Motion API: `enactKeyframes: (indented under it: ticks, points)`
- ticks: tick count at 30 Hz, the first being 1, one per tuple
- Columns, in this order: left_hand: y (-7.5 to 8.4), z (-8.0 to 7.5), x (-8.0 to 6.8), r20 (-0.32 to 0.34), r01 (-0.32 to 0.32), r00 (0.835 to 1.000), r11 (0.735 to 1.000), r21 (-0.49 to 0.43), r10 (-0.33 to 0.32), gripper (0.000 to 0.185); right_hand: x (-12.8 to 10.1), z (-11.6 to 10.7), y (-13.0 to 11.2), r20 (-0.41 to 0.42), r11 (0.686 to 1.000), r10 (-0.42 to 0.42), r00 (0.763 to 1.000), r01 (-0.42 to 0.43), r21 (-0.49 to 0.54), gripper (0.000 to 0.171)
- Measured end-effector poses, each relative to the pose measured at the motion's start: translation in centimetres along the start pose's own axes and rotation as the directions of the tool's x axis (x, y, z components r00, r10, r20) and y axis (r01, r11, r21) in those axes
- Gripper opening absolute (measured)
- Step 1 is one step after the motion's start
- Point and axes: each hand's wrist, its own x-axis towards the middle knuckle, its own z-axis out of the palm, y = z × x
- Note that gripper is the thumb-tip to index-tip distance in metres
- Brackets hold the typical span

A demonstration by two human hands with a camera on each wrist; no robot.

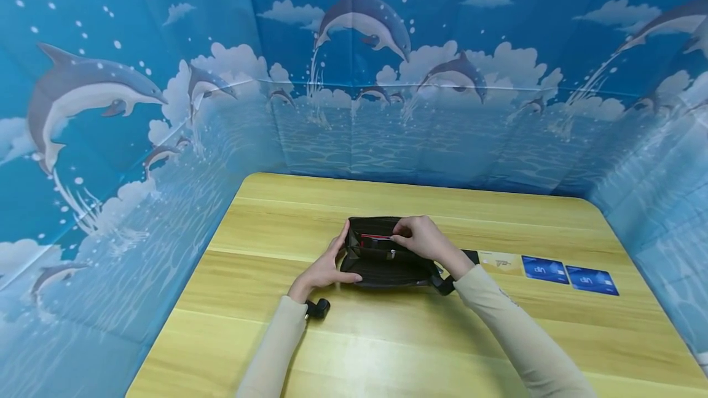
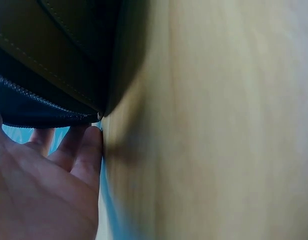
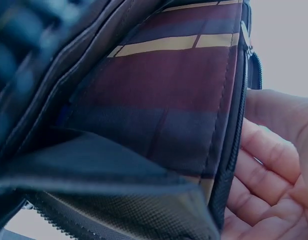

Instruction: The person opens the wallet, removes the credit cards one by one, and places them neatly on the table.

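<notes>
Wallet [image 1: 384, 253] lay unzipped mid-counter [image 1: 387, 349], and I had my left hand [image 1: 323, 269] flat-fingered against its left end, bracing it so the mouth stayed agape. My right hand [image 1: 423, 238] pinched a red card [image 1: 375, 237] at the slot, fingers curled. Three cards [image 1: 553, 270] waited in a row to the right, within reach.

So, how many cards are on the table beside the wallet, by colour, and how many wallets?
Blue cards: 2
Beige card: 1
Wallet: 1
Total: 4
</notes>
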Motion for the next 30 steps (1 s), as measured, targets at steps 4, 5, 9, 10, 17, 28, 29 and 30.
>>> enactKeyframes:
  ticks: [4, 5, 9, 10, 17, 28, 29, 30]
  points:
    - [0.2, 0.0, -0.2, 0.000, 0.007, 1.000, 1.000, 0.008, -0.007, 0.114, 0.0, 0.0, -0.1, 0.023, 1.000, -0.004, 1.000, 0.004, -0.015, 0.006]
    - [0.3, 0.0, -0.2, 0.000, 0.009, 1.000, 1.000, 0.008, -0.009, 0.113, 0.0, 0.0, -0.1, 0.026, 1.000, -0.004, 1.000, 0.004, -0.018, 0.007]
    - [0.5, 0.0, -0.3, -0.003, 0.007, 1.000, 1.000, 0.001, -0.007, 0.113, 0.0, 0.0, -0.3, 0.036, 0.999, 0.003, 0.999, -0.001, -0.051, 0.010]
    - [0.5, 0.0, -0.3, -0.006, 0.005, 1.000, 1.000, 0.002, -0.005, 0.113, 0.0, 0.0, -0.3, 0.039, 0.998, 0.003, 0.999, 0.000, -0.064, 0.011]
    - [0.1, 0.1, -0.1, -0.021, -0.009, 1.000, 1.000, 0.012, 0.009, 0.114, -0.3, 0.3, -0.1, 0.018, 0.995, 0.003, 1.000, -0.001, -0.098, 0.016]
    - [-3.6, 0.5, 1.1, -0.073, -0.016, 0.997, 1.000, 0.000, 0.015, 0.116, 0.0, 0.2, 0.3, 0.041, 0.998, 0.005, 0.999, -0.003, -0.060, 0.012]
    - [-3.6, 0.5, 1.1, -0.076, -0.020, 0.997, 1.000, -0.002, 0.020, 0.116, 0.0, 0.2, 0.4, 0.045, 0.998, 0.001, 0.999, 0.001, -0.056, 0.011]
    - [-3.6, 0.5, 1.1, -0.077, -0.027, 0.997, 1.000, -0.002, 0.026, 0.116, 0.0, 0.2, 0.4, 0.049, 0.998, -0.003, 0.999, 0.006, -0.055, 0.010]
